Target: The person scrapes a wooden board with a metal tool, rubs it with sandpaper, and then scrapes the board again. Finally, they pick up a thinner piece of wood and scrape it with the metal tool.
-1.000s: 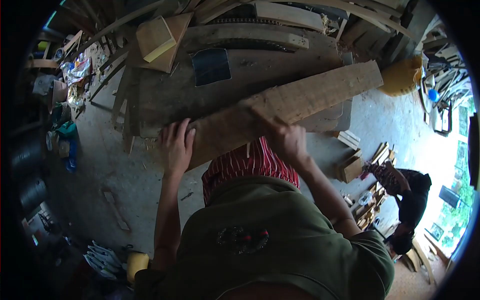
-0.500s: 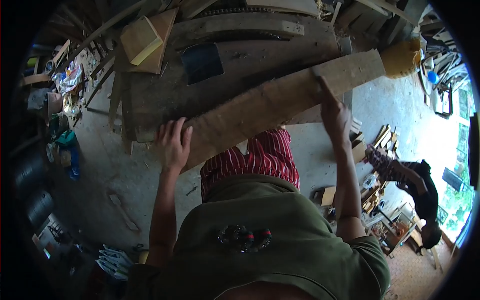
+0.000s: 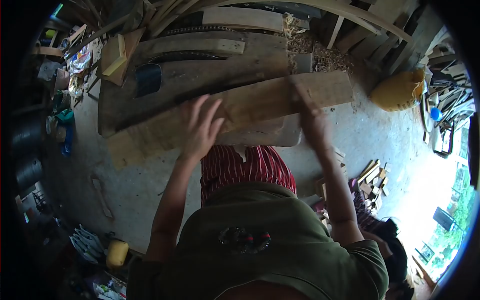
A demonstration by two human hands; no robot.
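Note:
A long wooden board [image 3: 255, 104] lies slanted across the workbench [image 3: 185, 70], its left end jutting past the bench. My left hand [image 3: 201, 127] rests on the board left of its middle, fingers spread. Toward the board's right part, my right hand [image 3: 314, 125] is closed at its lower edge, blurred by motion. A dark, narrow thing [image 3: 294, 92] sticks up from that hand over the board; it is too smeared to name. A curved wooden piece [image 3: 230, 46] and a dark flat patch [image 3: 148, 80] are on the bench behind the board.
Wood shavings [image 3: 332, 59] lie at the back right, near a yellow sack [image 3: 397, 92]. Wood offcuts [image 3: 372, 181] are piled on the floor at right. A person in dark clothes [image 3: 392, 245] is at the lower right, partly hidden by my arm. Long planks stand behind the bench.
The view has shifted. The board sits further left and less steeply slanted. My left hand has gone from near the board's left end to nearer its middle, and the other person appears lower.

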